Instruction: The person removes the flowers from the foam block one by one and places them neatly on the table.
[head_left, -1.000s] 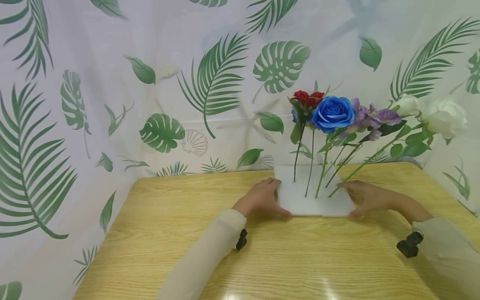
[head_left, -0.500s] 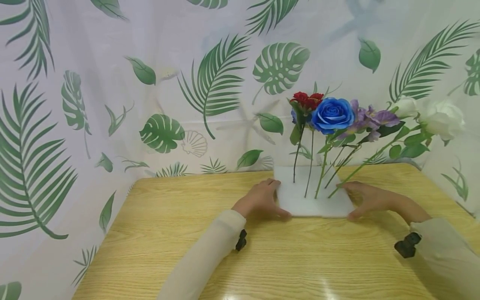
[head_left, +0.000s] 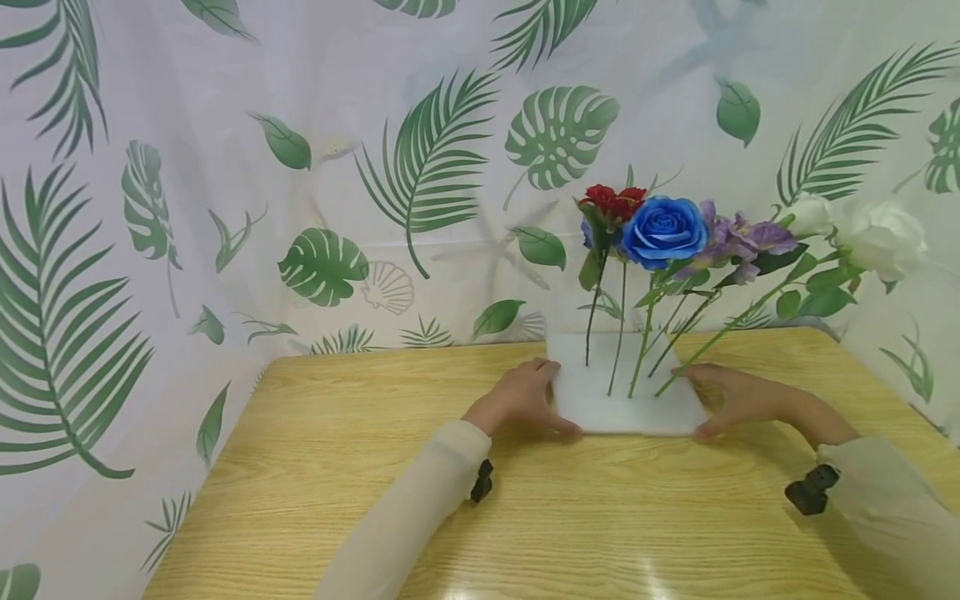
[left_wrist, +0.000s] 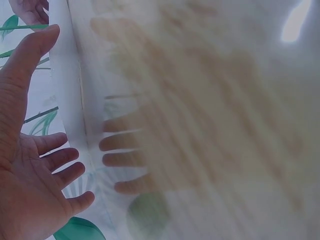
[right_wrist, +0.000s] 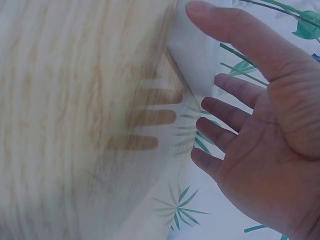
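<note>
A white foam board lies flat near the back of the table with several flower stems standing in it. Red flowers, a blue rose, purple blossoms and a white rose top the stems; the white one leans far right. My left hand rests against the board's left side, thumb at the front corner. On the opposite side, my right hand touches the right edge in the same way. Both wrist views show the fingers fairly straight and spread, with the thumbs extended along the board.
The wood-grain table has a glossy surface that mirrors the fingers in the wrist views. Behind it hangs a white curtain printed with green leaves, close to the table's back edge. A black wrist camera sits on the right sleeve.
</note>
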